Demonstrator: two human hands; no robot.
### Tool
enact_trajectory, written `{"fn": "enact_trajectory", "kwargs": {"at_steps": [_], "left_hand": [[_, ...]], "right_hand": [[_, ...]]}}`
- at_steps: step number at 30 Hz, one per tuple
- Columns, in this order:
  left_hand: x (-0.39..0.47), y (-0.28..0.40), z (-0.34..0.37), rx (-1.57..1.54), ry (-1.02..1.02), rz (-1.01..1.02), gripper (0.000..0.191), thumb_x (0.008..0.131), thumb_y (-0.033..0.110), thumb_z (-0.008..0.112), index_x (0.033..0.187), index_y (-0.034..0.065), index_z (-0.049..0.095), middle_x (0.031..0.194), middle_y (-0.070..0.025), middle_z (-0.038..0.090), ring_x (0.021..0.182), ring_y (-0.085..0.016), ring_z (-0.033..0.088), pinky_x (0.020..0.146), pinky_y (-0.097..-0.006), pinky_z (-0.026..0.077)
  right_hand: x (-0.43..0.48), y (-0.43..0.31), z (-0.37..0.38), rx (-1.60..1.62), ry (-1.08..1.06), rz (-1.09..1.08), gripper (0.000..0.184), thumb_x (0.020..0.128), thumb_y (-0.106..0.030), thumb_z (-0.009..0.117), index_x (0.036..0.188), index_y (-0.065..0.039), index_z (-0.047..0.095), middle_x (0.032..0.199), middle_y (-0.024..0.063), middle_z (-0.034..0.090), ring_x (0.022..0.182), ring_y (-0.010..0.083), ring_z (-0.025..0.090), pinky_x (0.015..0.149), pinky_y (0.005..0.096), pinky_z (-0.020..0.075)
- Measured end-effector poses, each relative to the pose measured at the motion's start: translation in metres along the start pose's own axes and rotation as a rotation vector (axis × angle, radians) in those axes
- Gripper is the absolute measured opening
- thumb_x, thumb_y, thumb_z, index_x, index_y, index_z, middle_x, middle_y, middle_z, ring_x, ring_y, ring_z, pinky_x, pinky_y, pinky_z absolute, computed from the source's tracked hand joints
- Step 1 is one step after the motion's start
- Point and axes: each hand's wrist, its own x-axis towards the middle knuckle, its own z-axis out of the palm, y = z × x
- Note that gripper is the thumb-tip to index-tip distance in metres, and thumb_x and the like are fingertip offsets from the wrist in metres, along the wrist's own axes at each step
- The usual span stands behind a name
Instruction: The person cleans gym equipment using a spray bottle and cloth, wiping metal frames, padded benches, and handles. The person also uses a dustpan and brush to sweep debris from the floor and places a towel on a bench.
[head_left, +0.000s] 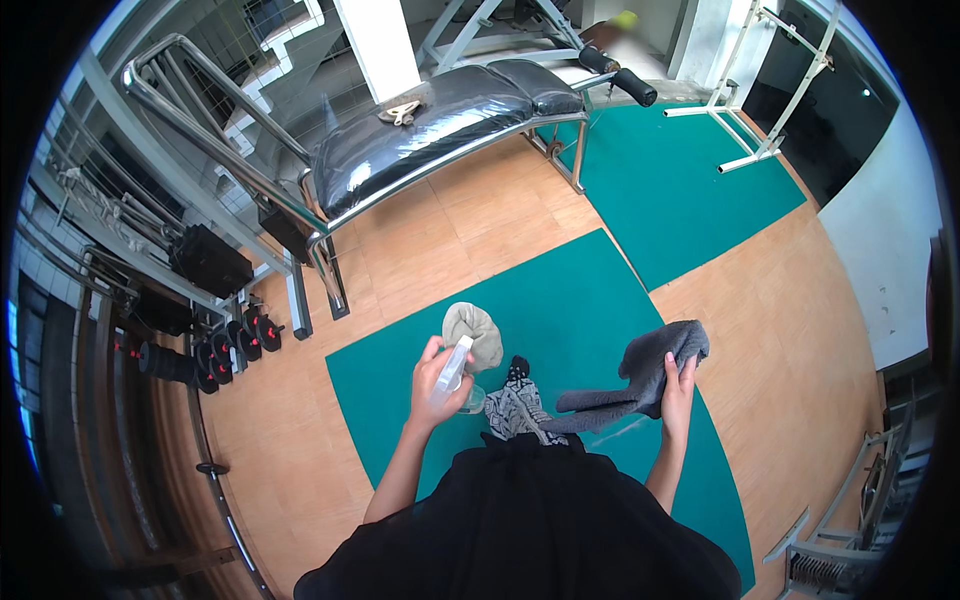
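My left hand is closed round a clear spray bottle with a white nozzle tip. Just beyond it, a light beige cloth appears bunched; whether my fingers also hold it, I cannot tell. My right hand grips a dark grey towel, whose loose end hangs to the left. Below both hands a green mat covers part of the floor, and my patterned trouser leg shows between them. Ahead stands a black padded bench with a chrome frame; a small pale object lies on its pad.
Dumbbells sit on a rack at the left, near a barbell on the floor. A second green mat lies at the upper right beneath a white metal stand. More gym equipment stands at the lower right.
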Motion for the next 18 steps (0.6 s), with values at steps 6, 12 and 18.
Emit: {"fn": "enact_trajectory", "kwargs": {"at_steps": [6,12,18], "left_hand": [[0.18,-0.069,0.004,-0.095,0.039,-0.113,0.022,0.062,-0.004,0.058,0.083,0.003,0.06,0.081,-0.0067,0.05,0.065,-0.016,0.057,0.058,-0.0262,0.046],[0.331,-0.167,0.012,-0.2,-0.034,-0.086,0.03,0.065,-0.012,0.051,0.094,-0.0042,0.055,0.095,-0.0067,0.044,0.066,-0.014,0.062,0.06,-0.0234,0.051],[0.503,-0.25,0.012,-0.288,0.052,-0.13,0.025,0.059,-0.003,0.059,0.083,0.0049,0.06,0.08,-0.0068,0.048,0.063,-0.017,0.055,0.058,-0.0273,0.044]], "right_hand": [[0.166,-0.018,0.102,-0.022,-0.01,-0.077,0.051,0.093,-0.018,0.049,0.135,0.002,0.03,0.134,0.0136,0.04,0.123,0.021,0.038,0.102,0.0299,0.0267],[0.3,-0.042,0.197,0.069,-0.035,-0.031,0.051,0.092,-0.015,0.05,0.137,-0.002,0.03,0.134,0.0106,0.04,0.121,0.0181,0.039,0.101,0.0293,0.0281],[0.419,-0.04,0.298,0.201,-0.015,0.053,0.051,0.092,-0.013,0.049,0.138,-0.003,0.029,0.134,0.0108,0.04,0.121,0.0184,0.039,0.101,0.0301,0.0292]]}}
